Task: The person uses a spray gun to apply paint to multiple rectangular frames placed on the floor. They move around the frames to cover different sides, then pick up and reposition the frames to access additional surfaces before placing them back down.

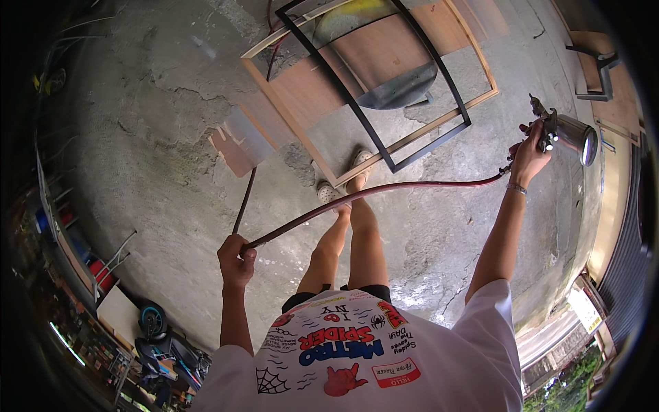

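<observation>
My right hand (528, 159) is closed around the handle of a paint spray gun (544, 123), held out to the right with its metal cup on the far side. A dark red air hose (412, 184) runs from the gun's handle across in front of me. At the left, my left hand (236, 262) is closed on that hose, which continues from the fist up toward the boards. Beyond my feet, a black-painted frame (364, 128) lies over a bare wooden frame (295, 137). Both rest above a round support (401, 89) with a brown board across it.
Thin wooden sheets (240, 141) lie on the cracked concrete floor (171, 172). A motorbike (168, 343) and crowded shelves stand at the lower left. A dark angular wooden piece (603, 72) leans at the upper right, near a wall and a corrugated shutter (621, 233).
</observation>
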